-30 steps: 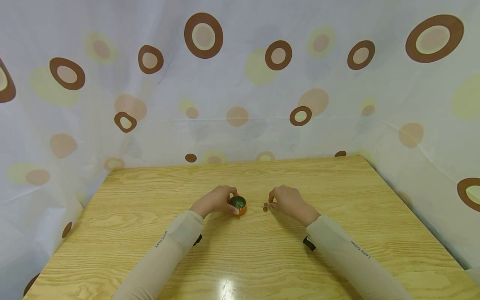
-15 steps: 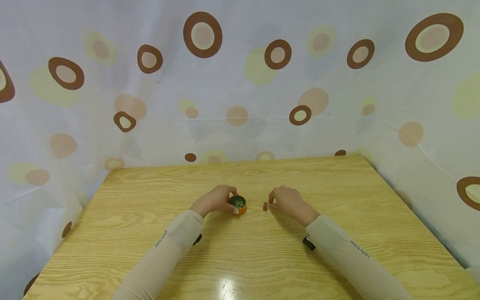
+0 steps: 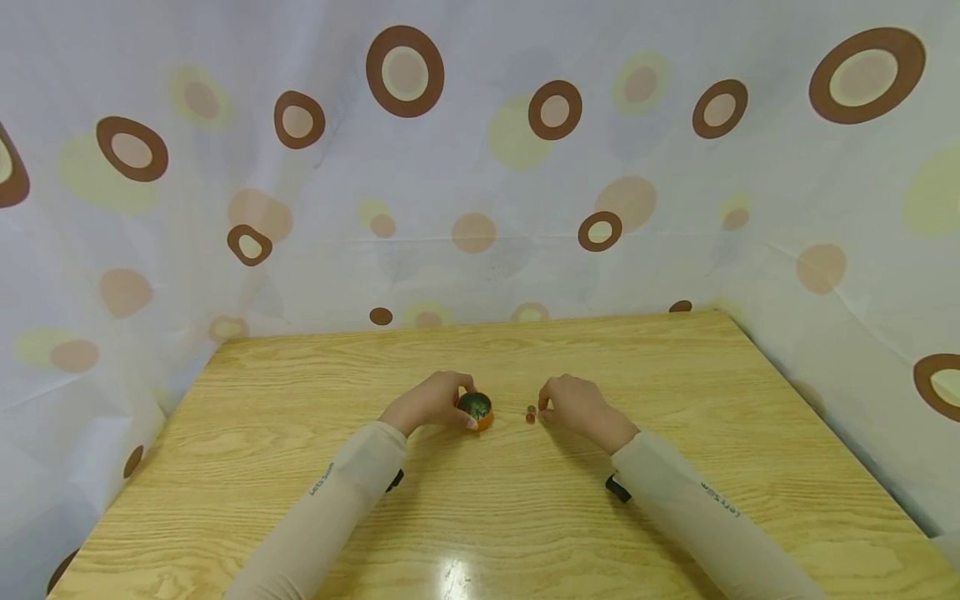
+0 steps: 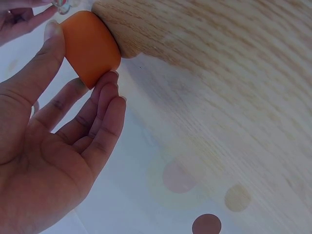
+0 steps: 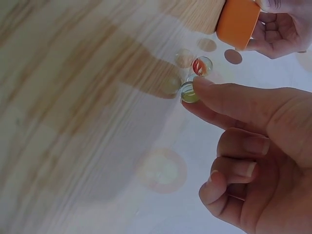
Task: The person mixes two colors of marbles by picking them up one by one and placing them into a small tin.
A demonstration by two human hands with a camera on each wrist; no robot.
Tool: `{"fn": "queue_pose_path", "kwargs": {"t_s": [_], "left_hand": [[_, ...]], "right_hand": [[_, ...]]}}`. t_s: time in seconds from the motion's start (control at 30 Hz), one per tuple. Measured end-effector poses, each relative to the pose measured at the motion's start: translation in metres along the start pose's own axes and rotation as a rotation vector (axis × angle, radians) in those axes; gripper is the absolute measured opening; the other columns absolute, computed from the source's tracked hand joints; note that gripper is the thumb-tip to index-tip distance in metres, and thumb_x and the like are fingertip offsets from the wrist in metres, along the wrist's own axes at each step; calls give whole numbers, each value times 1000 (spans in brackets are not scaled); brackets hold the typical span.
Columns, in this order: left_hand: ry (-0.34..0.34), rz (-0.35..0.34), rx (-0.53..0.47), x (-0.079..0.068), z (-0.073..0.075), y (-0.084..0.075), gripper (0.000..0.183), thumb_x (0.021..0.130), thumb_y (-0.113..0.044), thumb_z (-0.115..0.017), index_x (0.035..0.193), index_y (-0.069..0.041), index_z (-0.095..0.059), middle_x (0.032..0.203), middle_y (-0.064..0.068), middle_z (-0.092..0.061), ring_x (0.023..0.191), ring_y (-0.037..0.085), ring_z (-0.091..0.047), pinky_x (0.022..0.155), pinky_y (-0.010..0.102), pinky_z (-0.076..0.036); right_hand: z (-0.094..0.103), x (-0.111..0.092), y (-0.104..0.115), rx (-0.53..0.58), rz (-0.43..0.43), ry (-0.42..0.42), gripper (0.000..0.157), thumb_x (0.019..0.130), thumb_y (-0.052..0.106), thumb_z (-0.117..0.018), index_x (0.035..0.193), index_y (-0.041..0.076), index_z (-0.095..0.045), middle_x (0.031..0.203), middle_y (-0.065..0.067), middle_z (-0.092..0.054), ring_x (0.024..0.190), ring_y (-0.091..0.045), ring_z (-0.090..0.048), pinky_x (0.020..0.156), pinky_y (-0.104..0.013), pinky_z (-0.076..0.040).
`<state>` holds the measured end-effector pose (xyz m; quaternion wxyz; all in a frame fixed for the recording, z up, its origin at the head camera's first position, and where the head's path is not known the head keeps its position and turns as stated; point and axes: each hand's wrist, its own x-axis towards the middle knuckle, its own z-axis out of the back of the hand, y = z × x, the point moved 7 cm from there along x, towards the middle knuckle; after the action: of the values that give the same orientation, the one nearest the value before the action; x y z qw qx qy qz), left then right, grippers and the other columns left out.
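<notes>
In the head view my left hand point(image 3: 435, 402) curls thumb and fingers around a small orange cup point(image 4: 90, 46) with a glossy dark green top side. The cup stands on the table. To its right, my right hand point(image 3: 581, 408) pinches a clear marble with a green swirl point(image 5: 189, 92) between thumb and index finger, low over the tabletop; its other fingers are curled. Right beside those fingertips lies a marble with a red-orange swirl point(image 5: 201, 66). Another small marble point(image 3: 532, 409) shows just behind the red one in the head view.
The wood-grain table point(image 3: 480, 517) is glossy and mirrors the marbles. A white sheet point(image 3: 480, 167) with brown and yellow rings hangs along the table's back and both sides. Dark wrist straps point(image 3: 618, 487) sit under the beige sleeves point(image 3: 697, 508).
A yellow-green marble showed at my right fingertips a second ago; in the head view those fingers now cover it. The left hand and the orange cup have stayed in place.
</notes>
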<state>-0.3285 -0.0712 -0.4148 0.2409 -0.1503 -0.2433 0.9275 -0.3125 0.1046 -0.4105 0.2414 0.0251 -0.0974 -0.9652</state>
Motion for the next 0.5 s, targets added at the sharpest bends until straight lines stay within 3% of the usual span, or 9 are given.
{"fn": "queue_pose_path", "kwargs": {"t_s": [0.5], "left_hand": [[4,-2,1,-1,1,-1,37,81,-19,-80,111,-7,-63,87,6,-59,75,18,-52,70,31,-46]], "right_hand": [[8,3,8,31,50,-70,9,88,10,-71,94,5,-75,99,-11,-71,77,-23,-66,55,-31,-50]]}}
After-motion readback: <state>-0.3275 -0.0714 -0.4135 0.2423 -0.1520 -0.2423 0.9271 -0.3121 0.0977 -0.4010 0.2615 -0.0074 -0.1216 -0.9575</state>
